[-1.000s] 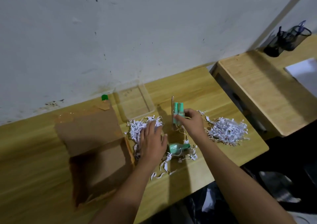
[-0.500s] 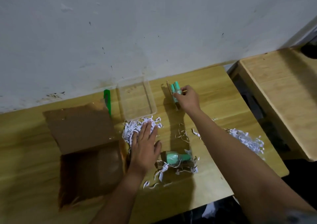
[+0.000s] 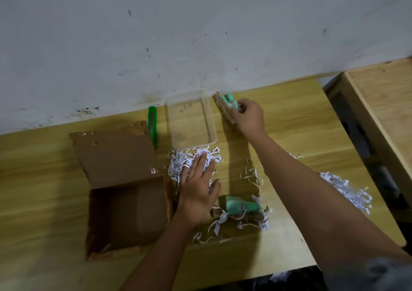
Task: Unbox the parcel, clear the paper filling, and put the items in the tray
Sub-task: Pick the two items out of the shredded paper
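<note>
A card-backed pack (image 3: 225, 106) with green items on it is gripped in the right hand (image 3: 247, 118), whose fingers are closed around its lower end. The pack is held tilted, just to the right of the clear tray (image 3: 211, 132) and near the wall (image 3: 200, 34). Nothing can be made out inside the tray, which stands on the worktop (image 3: 289, 121) close to the wall.

The left hand (image 3: 198, 190) is laid flat, fingers spread and clamped on nothing, palm down on a heap of shredded paper (image 3: 178, 168) just in front of the tray. The heap is touched by the fingers and lies beside the open cardboard box (image 3: 124, 192), whose flap is folded back toward the wall.

A second green item (image 3: 240, 208) on a brown card is seen lying on its side just right of the left hand, with loose paper strips scattered around and under it. Another pile of paper shreds (image 3: 347, 190) is seen near the right edge of the worktop, partly hidden behind the right forearm.

A green utility knife (image 3: 152, 125) is laid between the box flap and the tray. A second wooden table (image 3: 383, 103) stands to the right, apart from the worktop.
</note>
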Demonstrator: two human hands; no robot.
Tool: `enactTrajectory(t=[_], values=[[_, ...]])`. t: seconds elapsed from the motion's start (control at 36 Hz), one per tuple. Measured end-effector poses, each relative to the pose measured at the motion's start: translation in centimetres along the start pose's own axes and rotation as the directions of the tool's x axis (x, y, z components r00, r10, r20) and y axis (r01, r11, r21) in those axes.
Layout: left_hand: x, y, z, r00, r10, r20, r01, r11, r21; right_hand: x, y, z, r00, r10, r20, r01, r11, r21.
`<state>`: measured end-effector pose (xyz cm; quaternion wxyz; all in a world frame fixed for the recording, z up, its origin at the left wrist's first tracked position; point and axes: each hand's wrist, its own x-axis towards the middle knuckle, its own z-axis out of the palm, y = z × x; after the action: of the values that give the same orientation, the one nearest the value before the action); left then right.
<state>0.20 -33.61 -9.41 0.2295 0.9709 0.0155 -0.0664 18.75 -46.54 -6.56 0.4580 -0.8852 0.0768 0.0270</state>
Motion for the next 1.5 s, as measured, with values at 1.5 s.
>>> enactTrajectory(t=[1.5], values=[[-2.2,0.9,-2.0,0.977,0.012,0.214,-0.039,0.991,0.125,-16.3,3.9,-10.4,0.915,-0.396,-0.08,0.355,0.882,-0.312]])
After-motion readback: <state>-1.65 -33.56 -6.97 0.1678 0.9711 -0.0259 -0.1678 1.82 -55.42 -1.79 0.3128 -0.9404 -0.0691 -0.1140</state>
